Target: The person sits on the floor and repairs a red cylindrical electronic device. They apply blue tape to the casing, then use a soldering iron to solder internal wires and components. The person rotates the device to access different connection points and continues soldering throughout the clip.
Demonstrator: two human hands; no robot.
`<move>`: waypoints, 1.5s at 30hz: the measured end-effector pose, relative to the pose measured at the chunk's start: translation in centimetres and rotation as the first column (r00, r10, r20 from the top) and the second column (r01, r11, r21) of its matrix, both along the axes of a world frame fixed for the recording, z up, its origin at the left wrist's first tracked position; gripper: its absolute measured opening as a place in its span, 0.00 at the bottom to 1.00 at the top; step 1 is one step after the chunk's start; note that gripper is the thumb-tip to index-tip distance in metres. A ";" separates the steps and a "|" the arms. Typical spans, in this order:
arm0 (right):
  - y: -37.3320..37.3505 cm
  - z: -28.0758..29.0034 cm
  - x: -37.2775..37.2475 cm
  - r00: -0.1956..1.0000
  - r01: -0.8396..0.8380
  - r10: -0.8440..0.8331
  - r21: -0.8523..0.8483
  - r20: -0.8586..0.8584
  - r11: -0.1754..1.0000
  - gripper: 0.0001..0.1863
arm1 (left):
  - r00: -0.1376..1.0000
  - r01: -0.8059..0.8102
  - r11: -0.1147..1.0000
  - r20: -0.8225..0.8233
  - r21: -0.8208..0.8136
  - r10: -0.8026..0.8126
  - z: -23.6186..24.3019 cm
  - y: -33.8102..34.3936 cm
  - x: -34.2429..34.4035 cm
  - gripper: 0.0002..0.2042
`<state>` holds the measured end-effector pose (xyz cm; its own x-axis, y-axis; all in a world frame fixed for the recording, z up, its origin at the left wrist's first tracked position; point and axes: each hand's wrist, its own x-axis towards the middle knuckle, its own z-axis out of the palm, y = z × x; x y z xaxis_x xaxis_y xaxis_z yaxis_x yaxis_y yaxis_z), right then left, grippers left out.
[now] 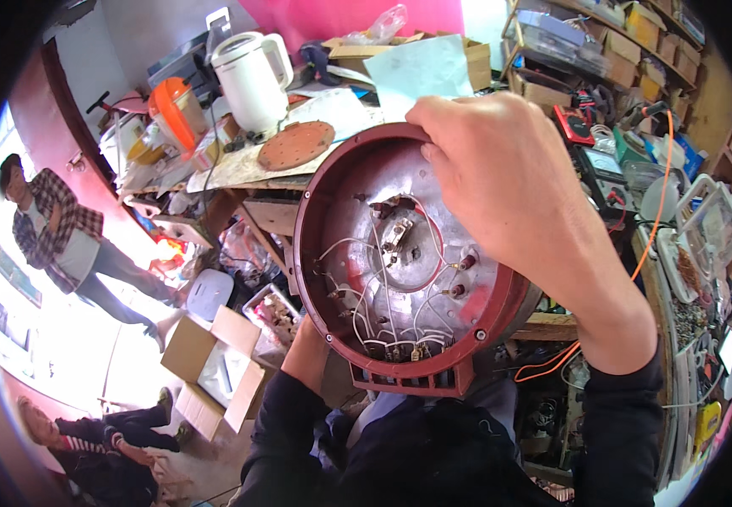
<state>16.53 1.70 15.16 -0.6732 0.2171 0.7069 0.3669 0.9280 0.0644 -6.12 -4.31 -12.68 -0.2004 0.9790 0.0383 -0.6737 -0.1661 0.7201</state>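
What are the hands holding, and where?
A round dark-red metal housing. The right hand grips its upper rim; the left hand, mostly hidden lower left, cannot be judged.

- We wore a black top point(442, 465);
- its long sleeves point(623, 435) were black too;
- our right hand point(505, 169) was bare;
- our trousers point(499, 404) looked grey-blue.

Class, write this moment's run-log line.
right hand: at rim of red housing; left hand: hidden behind housing; white wires: exposed inside; brown disc: on table
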 end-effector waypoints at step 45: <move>17.2 4.3 3.4 0.991 -0.051 0.103 -0.454 0.091 0.889 0.19 | 0.951 -0.250 0.968 -0.183 0.018 0.249 9.8 -2.7 8.4 0.24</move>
<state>19.89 18.95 19.47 -0.7681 0.4383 0.4668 0.3077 0.8920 -0.3312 2.26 -7.06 -2.84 -0.4282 0.8990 0.0922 -0.4683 -0.3080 0.8281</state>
